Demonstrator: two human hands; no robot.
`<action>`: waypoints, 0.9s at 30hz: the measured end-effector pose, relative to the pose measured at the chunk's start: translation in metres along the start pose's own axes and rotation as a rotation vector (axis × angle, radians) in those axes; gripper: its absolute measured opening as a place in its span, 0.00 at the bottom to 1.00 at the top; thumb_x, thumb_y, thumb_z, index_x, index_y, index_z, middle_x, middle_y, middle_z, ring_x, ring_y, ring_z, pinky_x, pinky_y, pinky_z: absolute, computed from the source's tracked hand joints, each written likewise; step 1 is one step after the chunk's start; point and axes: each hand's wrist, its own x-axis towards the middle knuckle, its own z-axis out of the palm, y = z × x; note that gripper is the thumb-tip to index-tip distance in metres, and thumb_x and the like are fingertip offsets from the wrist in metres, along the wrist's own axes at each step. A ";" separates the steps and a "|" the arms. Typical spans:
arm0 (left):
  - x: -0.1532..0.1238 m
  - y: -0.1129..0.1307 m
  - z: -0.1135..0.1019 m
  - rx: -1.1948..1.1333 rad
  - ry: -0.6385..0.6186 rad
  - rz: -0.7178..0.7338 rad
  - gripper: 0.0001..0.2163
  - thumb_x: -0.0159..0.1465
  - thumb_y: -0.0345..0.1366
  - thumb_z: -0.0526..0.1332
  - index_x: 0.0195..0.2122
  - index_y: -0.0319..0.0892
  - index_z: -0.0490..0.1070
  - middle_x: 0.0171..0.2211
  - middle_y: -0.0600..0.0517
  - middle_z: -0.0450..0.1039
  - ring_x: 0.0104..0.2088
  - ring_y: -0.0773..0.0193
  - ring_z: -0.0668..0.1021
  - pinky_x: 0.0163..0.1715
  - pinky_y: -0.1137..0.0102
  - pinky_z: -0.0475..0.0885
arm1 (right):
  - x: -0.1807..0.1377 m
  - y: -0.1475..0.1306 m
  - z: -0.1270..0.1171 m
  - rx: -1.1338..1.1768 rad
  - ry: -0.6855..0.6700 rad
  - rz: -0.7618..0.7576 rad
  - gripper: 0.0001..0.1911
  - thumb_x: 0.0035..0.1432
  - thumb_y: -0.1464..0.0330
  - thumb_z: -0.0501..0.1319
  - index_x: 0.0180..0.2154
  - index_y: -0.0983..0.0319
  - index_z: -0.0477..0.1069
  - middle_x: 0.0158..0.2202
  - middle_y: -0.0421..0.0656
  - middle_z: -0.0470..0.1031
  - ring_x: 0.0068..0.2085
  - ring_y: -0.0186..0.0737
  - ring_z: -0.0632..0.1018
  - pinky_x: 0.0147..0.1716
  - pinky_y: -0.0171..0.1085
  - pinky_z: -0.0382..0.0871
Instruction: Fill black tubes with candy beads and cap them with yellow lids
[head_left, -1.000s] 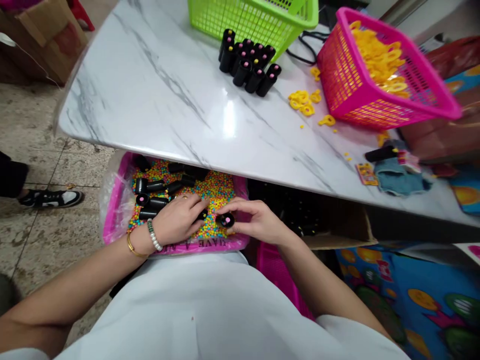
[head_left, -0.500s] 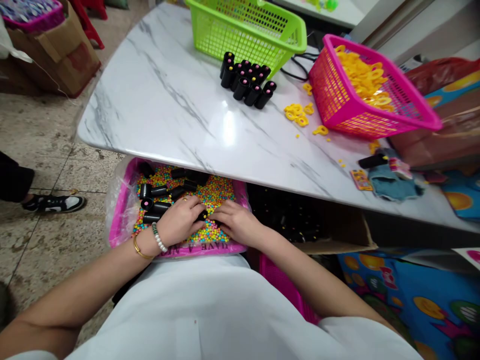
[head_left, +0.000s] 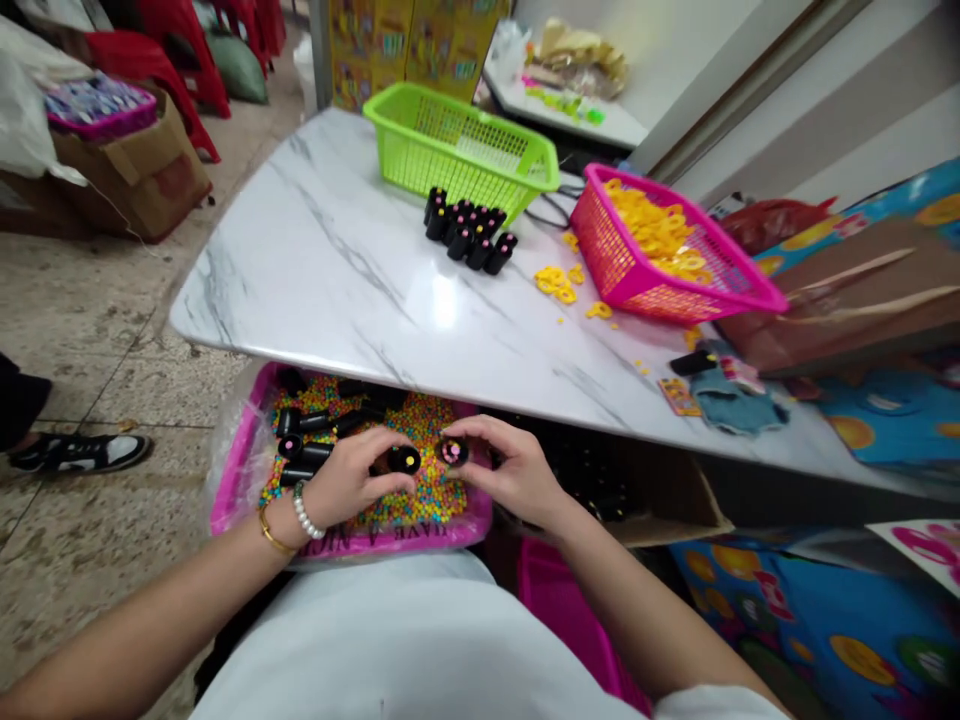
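Note:
A pink tray [head_left: 240, 470] rests on my lap, filled with small colourful beads [head_left: 420, 495] and several loose black tubes [head_left: 304, 425]. My left hand [head_left: 349, 478] is closed round a black tube [head_left: 403, 460] held end-on above the beads. My right hand [head_left: 506, 470] pinches another black tube [head_left: 452, 452] whose end shows pink. The two tubes sit side by side, a short gap apart.
A white marble table [head_left: 360, 280] stands in front of me, with a cluster of upright black tubes [head_left: 469, 232], a green basket [head_left: 457, 150], a pink basket [head_left: 660, 270] of yellow rings and loose yellow rings [head_left: 559, 282]. Another person's shoe [head_left: 82, 452] is on the floor at left.
Both hands have lifted from the beads, each now holding a black tube end-on. The camera has tilted up, so more of the room shows.

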 end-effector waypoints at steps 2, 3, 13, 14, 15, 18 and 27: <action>0.001 -0.005 0.001 -0.008 0.018 -0.062 0.17 0.61 0.47 0.66 0.45 0.41 0.73 0.37 0.49 0.77 0.33 0.65 0.77 0.33 0.72 0.73 | 0.007 -0.006 -0.011 -0.019 0.082 -0.013 0.16 0.54 0.71 0.69 0.46 0.58 0.74 0.34 0.40 0.76 0.24 0.30 0.70 0.21 0.31 0.66; 0.003 -0.008 0.002 -0.010 0.021 -0.087 0.17 0.61 0.46 0.66 0.45 0.41 0.73 0.38 0.49 0.77 0.33 0.65 0.77 0.33 0.72 0.73 | 0.011 -0.009 -0.015 -0.057 0.125 -0.055 0.16 0.54 0.72 0.68 0.46 0.58 0.73 0.34 0.40 0.76 0.24 0.30 0.70 0.21 0.31 0.66; 0.009 -0.016 0.001 -0.025 -0.039 -0.071 0.16 0.62 0.44 0.66 0.47 0.40 0.73 0.39 0.49 0.76 0.34 0.65 0.77 0.35 0.71 0.73 | 0.013 -0.017 -0.006 -0.533 0.082 -0.513 0.20 0.60 0.77 0.57 0.52 0.60 0.72 0.45 0.49 0.78 0.44 0.42 0.79 0.41 0.40 0.79; 0.008 -0.016 0.001 -0.017 -0.052 -0.065 0.16 0.62 0.44 0.66 0.47 0.40 0.73 0.38 0.49 0.76 0.34 0.65 0.77 0.35 0.71 0.73 | 0.012 -0.013 -0.005 -0.563 0.086 -0.508 0.20 0.61 0.77 0.57 0.53 0.59 0.73 0.45 0.49 0.78 0.44 0.42 0.79 0.41 0.40 0.79; 0.008 -0.017 0.001 -0.006 -0.066 -0.056 0.16 0.62 0.44 0.66 0.46 0.40 0.73 0.38 0.49 0.76 0.34 0.65 0.77 0.35 0.71 0.73 | 0.011 -0.010 -0.005 -0.593 0.090 -0.505 0.20 0.61 0.76 0.57 0.53 0.59 0.73 0.45 0.49 0.78 0.44 0.42 0.79 0.40 0.41 0.79; 0.009 -0.018 0.001 0.025 -0.088 -0.023 0.16 0.62 0.43 0.67 0.46 0.39 0.74 0.38 0.49 0.77 0.36 0.63 0.78 0.37 0.70 0.73 | 0.010 -0.003 -0.004 -0.658 0.110 -0.511 0.19 0.62 0.76 0.57 0.52 0.58 0.74 0.46 0.49 0.79 0.43 0.42 0.80 0.39 0.41 0.78; 0.019 -0.004 -0.004 -0.087 -0.039 -0.039 0.17 0.61 0.46 0.67 0.45 0.41 0.75 0.36 0.50 0.78 0.33 0.66 0.77 0.34 0.72 0.72 | 0.009 0.006 0.013 -0.216 0.136 -0.184 0.17 0.57 0.74 0.62 0.48 0.57 0.75 0.43 0.46 0.78 0.37 0.39 0.79 0.36 0.38 0.77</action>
